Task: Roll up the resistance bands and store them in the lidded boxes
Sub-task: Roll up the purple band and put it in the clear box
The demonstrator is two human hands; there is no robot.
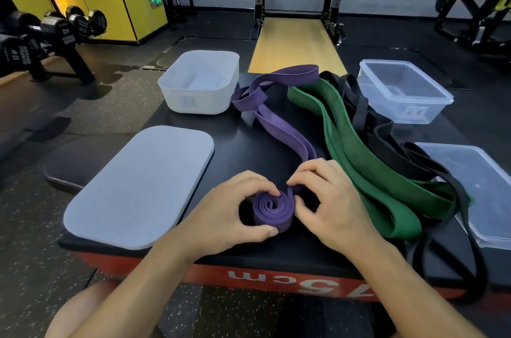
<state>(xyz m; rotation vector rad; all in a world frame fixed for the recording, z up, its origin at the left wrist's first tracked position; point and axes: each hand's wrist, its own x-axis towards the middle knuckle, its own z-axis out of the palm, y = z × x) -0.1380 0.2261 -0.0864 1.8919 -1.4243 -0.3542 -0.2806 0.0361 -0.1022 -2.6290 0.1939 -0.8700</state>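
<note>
A purple resistance band (276,122) lies across the black box top, its near end wound into a small coil (272,210). My left hand (229,219) grips the coil from the left, thumb under and fingers over it. My right hand (331,199) pinches the band where it feeds into the coil. A green band (367,160) and black bands (398,149) lie in a heap to the right. An open white box (199,83) stands at the far left, with its grey lid (138,185) lying nearer. An open clear box (403,91) stands at the far right, and its clear lid (484,188) is nearer.
All of this sits on a black-topped plyo box (235,144) with a red front edge marked 75cm. A dumbbell rack (49,33) stands at the left, a squat rack with a wooden platform (293,42) is behind, and my knees are below.
</note>
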